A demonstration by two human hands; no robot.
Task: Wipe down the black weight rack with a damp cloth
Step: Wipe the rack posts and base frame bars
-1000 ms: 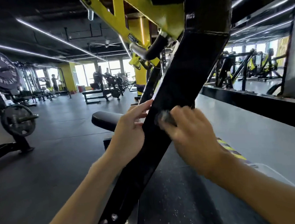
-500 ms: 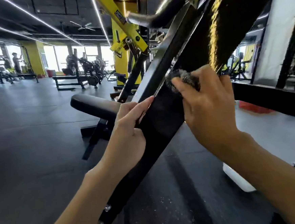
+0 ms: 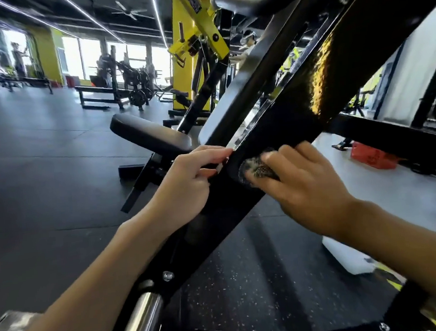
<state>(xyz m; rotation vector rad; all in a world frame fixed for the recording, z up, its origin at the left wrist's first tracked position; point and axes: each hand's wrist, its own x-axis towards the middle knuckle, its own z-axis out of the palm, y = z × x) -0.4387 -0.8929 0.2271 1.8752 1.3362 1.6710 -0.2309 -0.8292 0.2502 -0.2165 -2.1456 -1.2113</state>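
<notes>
One cloth (image 3: 254,172) in right hand (image 3: 303,184) grip, pressed on black rack (image 3: 298,101)

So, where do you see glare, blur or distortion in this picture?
Head view: gold glare streaks the black weight rack; the far windows are blown out; the cloth and the fingers of the right hand look blurred; the wide lens stretches things near the edges.
</notes>
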